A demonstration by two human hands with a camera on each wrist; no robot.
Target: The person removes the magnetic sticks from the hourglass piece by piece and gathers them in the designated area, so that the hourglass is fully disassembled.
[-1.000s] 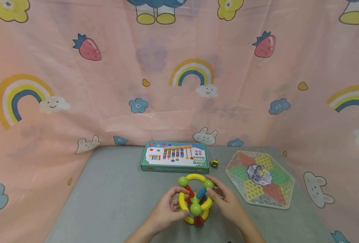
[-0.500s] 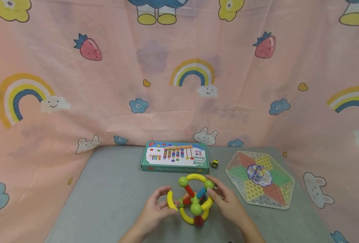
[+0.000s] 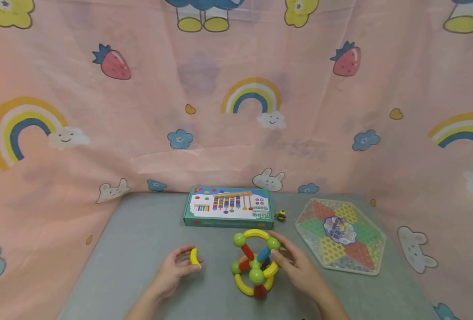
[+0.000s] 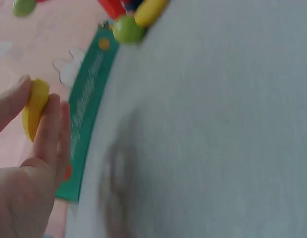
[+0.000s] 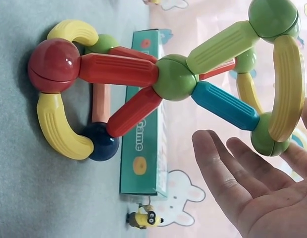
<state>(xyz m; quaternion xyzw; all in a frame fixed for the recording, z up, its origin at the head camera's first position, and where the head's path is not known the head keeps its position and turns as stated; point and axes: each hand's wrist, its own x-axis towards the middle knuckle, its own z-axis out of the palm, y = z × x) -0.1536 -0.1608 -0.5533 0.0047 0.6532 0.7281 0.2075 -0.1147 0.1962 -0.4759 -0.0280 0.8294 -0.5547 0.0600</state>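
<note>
A magnetic stick-and-ball structure stands on the grey table, made of green, red and dark blue balls joined by straight and curved sticks. My right hand steadies it, thumb and fingers around the upper right green ball. Well to the left, my left hand pinches a loose yellow curved stick between thumb and fingertips, raised over the table. The left wrist view shows that yellow stick upright in the grip. In the right wrist view, a red ball and a dark blue ball form part of the base.
Behind the structure lies a green Ring Challenge Game box, with a small yellow minion figure by its right end. A hexagonal Chinese checkers board rests at the right. A pink patterned cloth hangs behind the grey table.
My left hand has pulled the yellow curved stick off the structure's left side and carried it leftward. My right hand has kept its hold on the green ball.
</note>
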